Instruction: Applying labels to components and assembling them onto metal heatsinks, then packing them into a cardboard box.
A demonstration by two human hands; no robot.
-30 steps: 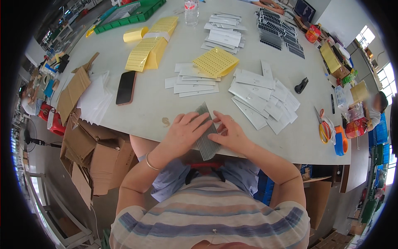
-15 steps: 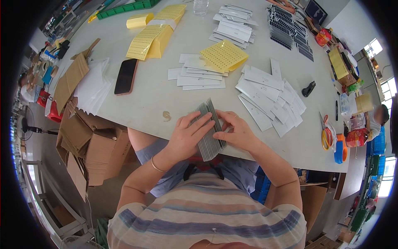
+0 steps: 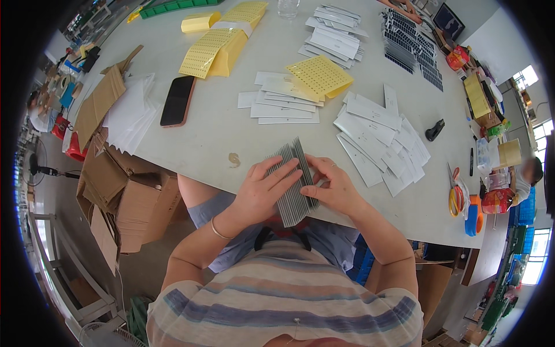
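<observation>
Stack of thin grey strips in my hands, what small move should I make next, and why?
Perhaps use your right hand to level the stack of thin grey strips: its far edge looks uneven, peaking toward the right, and your left hand, lying across it, could steady it.

I look down on a broad, pale grey-white table (image 3: 214, 151) with a smooth top, its edges bowed by my lens. Below its left side I make out a dull grey-brown floor (image 3: 159, 260). At upper right I see a plain white wall (image 3: 490, 43) and a small, bright window (image 3: 527, 76); a larger paned window (image 3: 536, 254) glows white lower down. On my left stand a pale grey slatted frame (image 3: 95, 311), a dark round fan (image 3: 33, 165) and a red plastic stool (image 3: 75, 148).
</observation>
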